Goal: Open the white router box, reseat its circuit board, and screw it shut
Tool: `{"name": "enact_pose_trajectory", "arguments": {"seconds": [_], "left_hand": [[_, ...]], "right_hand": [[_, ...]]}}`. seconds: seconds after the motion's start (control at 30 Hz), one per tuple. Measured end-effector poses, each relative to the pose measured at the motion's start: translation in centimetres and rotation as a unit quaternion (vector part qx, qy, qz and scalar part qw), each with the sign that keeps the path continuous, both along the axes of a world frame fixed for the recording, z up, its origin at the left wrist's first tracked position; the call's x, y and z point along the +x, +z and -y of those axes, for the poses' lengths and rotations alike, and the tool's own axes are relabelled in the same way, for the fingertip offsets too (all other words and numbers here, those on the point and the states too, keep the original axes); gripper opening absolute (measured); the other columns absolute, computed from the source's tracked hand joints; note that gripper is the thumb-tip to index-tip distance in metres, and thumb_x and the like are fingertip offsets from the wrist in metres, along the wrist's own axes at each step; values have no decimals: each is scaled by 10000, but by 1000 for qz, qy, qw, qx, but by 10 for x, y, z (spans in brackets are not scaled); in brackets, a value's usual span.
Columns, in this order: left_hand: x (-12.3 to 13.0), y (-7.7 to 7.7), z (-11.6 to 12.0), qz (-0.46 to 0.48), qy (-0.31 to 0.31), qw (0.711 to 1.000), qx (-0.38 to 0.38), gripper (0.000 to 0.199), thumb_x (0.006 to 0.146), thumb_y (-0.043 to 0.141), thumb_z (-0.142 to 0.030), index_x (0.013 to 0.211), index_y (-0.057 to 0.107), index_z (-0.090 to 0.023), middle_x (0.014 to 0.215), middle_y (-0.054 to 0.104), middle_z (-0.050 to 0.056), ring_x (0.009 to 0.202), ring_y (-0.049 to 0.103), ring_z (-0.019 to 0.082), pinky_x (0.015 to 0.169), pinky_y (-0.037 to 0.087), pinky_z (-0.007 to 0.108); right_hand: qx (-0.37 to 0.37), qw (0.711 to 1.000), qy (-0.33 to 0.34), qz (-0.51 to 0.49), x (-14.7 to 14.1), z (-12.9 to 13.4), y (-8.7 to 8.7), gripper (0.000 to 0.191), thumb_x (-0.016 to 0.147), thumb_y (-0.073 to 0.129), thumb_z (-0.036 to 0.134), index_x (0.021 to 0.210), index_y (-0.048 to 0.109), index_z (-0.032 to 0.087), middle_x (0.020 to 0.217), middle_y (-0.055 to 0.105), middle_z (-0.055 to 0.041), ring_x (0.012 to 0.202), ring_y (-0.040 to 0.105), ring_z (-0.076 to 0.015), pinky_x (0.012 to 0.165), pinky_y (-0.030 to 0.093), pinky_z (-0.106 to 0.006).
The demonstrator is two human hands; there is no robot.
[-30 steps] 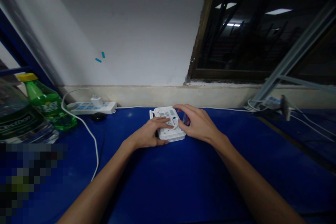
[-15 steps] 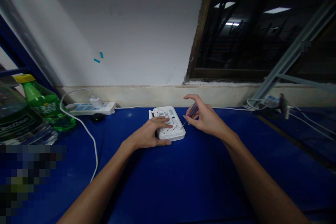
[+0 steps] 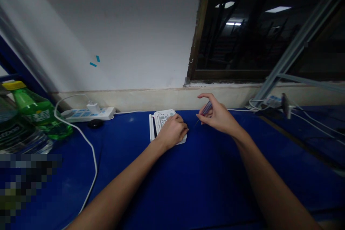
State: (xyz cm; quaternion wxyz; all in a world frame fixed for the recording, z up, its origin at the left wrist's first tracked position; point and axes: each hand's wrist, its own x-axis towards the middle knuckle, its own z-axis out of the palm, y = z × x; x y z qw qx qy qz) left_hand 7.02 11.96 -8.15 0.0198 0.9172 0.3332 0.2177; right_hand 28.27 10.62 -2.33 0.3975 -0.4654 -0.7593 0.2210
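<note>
A white router (image 3: 163, 118) with a label and a folded antenna (image 3: 151, 129) along its left side lies underside up on the blue tabletop. Over its right half rests my left hand (image 3: 174, 131), fingers curled and drawn together near the right edge; whatever the fingertips pinch, if anything, is hidden. My right hand (image 3: 215, 115) grips a screwdriver (image 3: 207, 109) with a purplish see-through handle, index finger raised off it. The thin shaft points down and left, its tip in the air to the right of the router, apart from it.
A power strip (image 3: 107, 114) with a white charger (image 3: 93, 107) stands along the wall, a black mouse-like object (image 3: 95, 123) before it. The charger's white cable (image 3: 93, 151) runs down the left. A green bottle (image 3: 40, 115) stands far left. Cables and a metal brace (image 3: 283, 57) are at right.
My left hand has shifted from the router's left side onto its right edge, its fingers now curled. The right hand has drawn the screwdriver tip away from the router, to the right.
</note>
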Motion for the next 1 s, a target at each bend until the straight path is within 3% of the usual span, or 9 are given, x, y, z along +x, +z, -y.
{"name": "enact_pose_trajectory", "arguments": {"seconds": [0.17,0.3,0.4,0.53,0.6,0.73,0.77,0.83,1.0], "left_hand": [[21,4,-14,-29,9,999,-29,129,865,683,-243,831,788,-174,864,684,121,962,580,317,927,469,483],[26,5,-15,-28,38,998,-42,125,820,746,-296,867,787,-189,924,678,124,1040,562,346,939,477,498],[18,3,-6,-9,88,996,-31,308,846,709,-418,1018,764,-168,1151,642,174,1194,490,414,1004,430,574],[-2,3,8,-4,206,976,-75,762,735,748,-571,1353,596,-151,1468,463,230,1366,291,583,1049,278,749],[-20,10,12,-35,175,976,-126,842,701,777,-530,1425,528,-178,1502,448,210,1383,310,567,1086,242,741],[-66,33,16,-91,-51,969,-224,1094,643,850,-317,1566,266,-368,1594,369,79,1452,339,394,1148,340,578],[-75,38,17,-84,-67,968,-229,1074,667,849,-330,1562,260,-400,1634,288,63,1475,301,380,1155,334,572],[-86,39,20,-65,-20,974,-215,1021,690,846,-477,1550,300,-401,1667,173,77,1506,198,407,1166,281,617],[-79,15,26,-97,55,975,-191,1033,669,719,-784,1542,342,-381,1627,284,129,1484,204,472,1164,149,703]], "right_hand": [[-3,998,-37,42,24,-12,-10,624,769,675,212,1336,418,257,770,694,22,560,694,-174,552,560,-258],[-15,997,-44,61,30,-17,-17,609,771,666,197,1327,425,260,762,691,29,561,695,-170,561,554,-252],[-20,996,-42,71,29,-17,-18,605,777,667,197,1327,424,261,763,689,30,557,692,-166,562,551,-250],[-29,998,-31,55,26,-18,-19,645,789,682,224,1355,375,260,787,694,19,572,700,-175,563,556,-257],[-25,998,-32,43,25,-19,-21,653,791,692,240,1351,357,258,797,697,14,580,702,-181,564,559,-266],[-22,999,-28,29,21,-20,-23,645,785,706,256,1324,351,253,798,692,13,568,691,-183,557,559,-279],[-22,999,-23,27,19,-20,-23,630,787,704,255,1312,357,253,800,689,13,570,690,-181,557,559,-280],[-22,1000,-11,15,13,-17,-22,586,790,698,249,1277,372,255,797,682,14,569,686,-175,552,556,-275],[-71,994,75,-34,-5,-2,-12,489,793,703,234,1163,385,267,822,671,23,563,673,-151,518,543,-254]]}}
